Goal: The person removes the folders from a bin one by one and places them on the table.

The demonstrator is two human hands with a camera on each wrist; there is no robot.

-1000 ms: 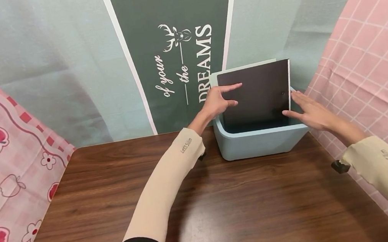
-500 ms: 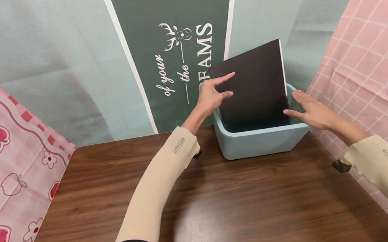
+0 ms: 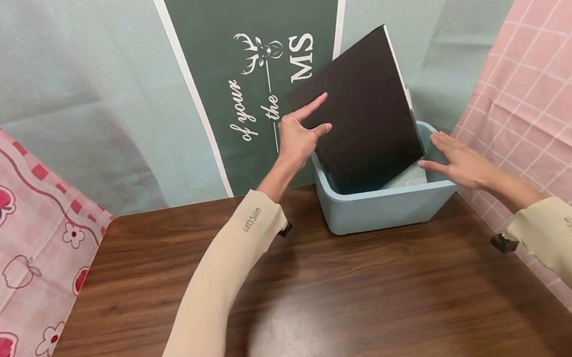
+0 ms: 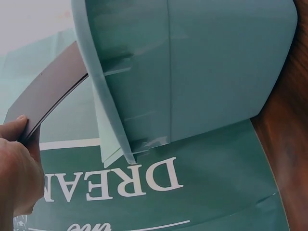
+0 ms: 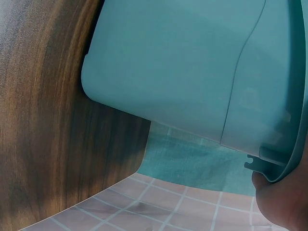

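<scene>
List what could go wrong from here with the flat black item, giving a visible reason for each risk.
The left hand pinches the flat black item near one edge, so it might twist or slip.
That item is tilted with its lower part inside the blue bin, so a corner could catch there.
A pale item sits close to it in the bin and might get dragged along.

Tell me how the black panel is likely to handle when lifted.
The panel looks fairly stiff: it appears nearly flat, though the left hand holds just one side. It is probably light for its size, given its thin edge. It may pivot, since that grip is off-centre and the panel's lower part sits inside the bin.
</scene>
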